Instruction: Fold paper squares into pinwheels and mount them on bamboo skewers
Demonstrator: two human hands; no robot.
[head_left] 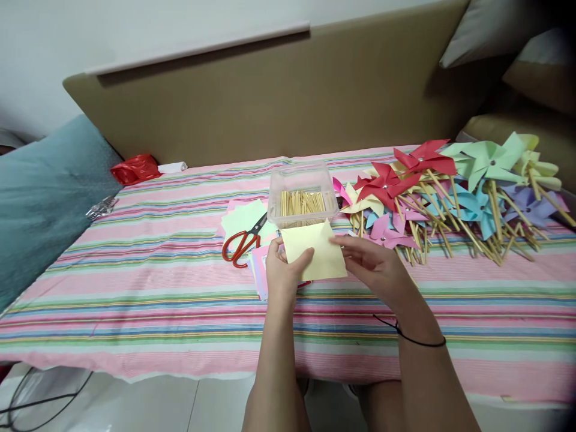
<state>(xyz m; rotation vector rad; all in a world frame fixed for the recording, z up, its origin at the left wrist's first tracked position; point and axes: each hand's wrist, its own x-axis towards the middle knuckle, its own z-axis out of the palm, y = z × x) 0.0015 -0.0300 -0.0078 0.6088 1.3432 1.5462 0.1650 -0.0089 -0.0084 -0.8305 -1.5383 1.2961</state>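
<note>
Holding a pale yellow square paper sheet (315, 255) just above the surface, both hands on it. Left hand (282, 273): thumb on top, fingers under the sheet's near-left edge, pinching it. Right hand (375, 264): fingers pinching the right edge, index laid along it. Sheet sits slightly tilted, one corner pointing up toward the box.

Just beyond the fingers: clear plastic box of short wooden sticks (302, 197), open top. Left of the left-hand fingers: red-handled scissors (243, 243) lying on a loose stack of pastel paper squares (245, 219), more sheets under the held one. Right of and beyond the right-hand fingers: heap of finished paper pinwheels on wooden sticks (454, 192), red, green, blue, purple, pink. All on a pink striped cloth (157, 288) covering the low surface. Thin black band (411, 337) on the right wrist.

Risks, as I judge them:
- Thin sheet, edge-only grip; uneven pull between the hands could crease or skew it.
- Box sits close; a forward push of the sheet or knuckles could nudge it and spill sticks.
- Scissors near the left hand; blind reach sideways could catch the blades.
- Stack underneath is loose; dragging the hands could scatter it.
</note>
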